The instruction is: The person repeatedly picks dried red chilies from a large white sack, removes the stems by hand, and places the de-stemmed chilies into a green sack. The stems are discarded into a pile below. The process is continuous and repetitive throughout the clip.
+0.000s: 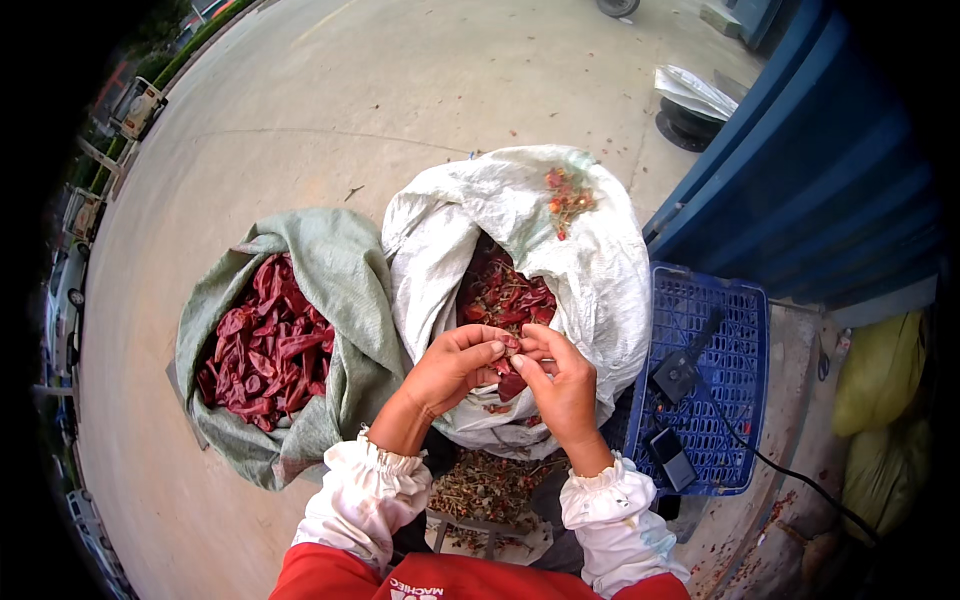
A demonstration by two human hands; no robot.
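Note:
Between them, my left hand (461,364) and my right hand (556,375) hold a dried red chili pepper (511,382) by thumbs and fingertips. The hands are over the near rim of a white woven sack (592,274). Inside its mouth lie dried chilies mixed with stems (510,289). To the left stands a grey-green woven sack (352,300) with its rim rolled back, full of dried red chilies (262,337). A clump of stems and chili bits (566,199) rests on the white sack's far fold.
A blue plastic crate (735,360) at the right carries a black device (675,375) with a cable and a small handheld device (672,457). Beyond it rises a blue corrugated metal wall (810,172). Stem debris (487,484) lies below my hands. Yellow sacks (881,375) sit far right.

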